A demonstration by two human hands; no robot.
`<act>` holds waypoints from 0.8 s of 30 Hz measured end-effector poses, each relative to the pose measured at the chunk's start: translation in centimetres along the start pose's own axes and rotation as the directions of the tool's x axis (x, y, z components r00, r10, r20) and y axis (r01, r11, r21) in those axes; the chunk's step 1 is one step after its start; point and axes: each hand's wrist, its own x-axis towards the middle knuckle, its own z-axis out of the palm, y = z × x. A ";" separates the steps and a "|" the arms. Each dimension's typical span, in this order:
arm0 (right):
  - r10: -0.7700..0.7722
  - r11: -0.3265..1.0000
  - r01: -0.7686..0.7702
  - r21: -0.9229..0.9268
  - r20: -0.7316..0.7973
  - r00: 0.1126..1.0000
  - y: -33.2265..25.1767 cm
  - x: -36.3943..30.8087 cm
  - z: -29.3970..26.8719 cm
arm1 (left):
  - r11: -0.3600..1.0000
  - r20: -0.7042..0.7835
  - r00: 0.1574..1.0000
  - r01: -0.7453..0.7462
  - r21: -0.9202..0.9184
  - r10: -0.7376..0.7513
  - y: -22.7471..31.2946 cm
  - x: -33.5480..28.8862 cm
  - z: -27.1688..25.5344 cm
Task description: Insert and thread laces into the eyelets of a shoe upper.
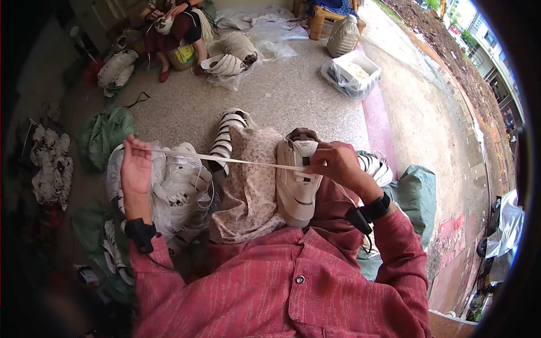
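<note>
The single head view is looking steeply down and forward from above the person's own chest, with the red shirt point(242, 281) filling the lower edge at close range and the left hand point(137, 169) and right hand point(341, 166) showing a little farther off. The wide fisheye lens is also taking in the floor point(293, 84) ahead, reaching a seated co-worker point(189, 32) at the top and outdoor pavement point(417, 112) on the right, while straight edges are bending toward its dark rim.
</note>
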 end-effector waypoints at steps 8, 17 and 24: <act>-0.069 0.998 0.069 0.008 -0.007 0.998 -1.8 -0.2 1.3 | 0.963 0.242 0.960 0.074 0.259 -0.139 1.4 -1.4 0.1; 0.401 0.888 -0.398 0.228 0.036 0.915 -3.4 -0.1 2.6 | 0.444 0.796 0.556 -0.666 0.600 -0.241 -16.3 -7.8 8.3; 0.410 0.840 -0.408 0.357 0.074 0.909 -3.2 0.1 3.2 | 0.219 0.678 0.567 -0.669 0.710 -0.467 -19.1 -8.8 9.5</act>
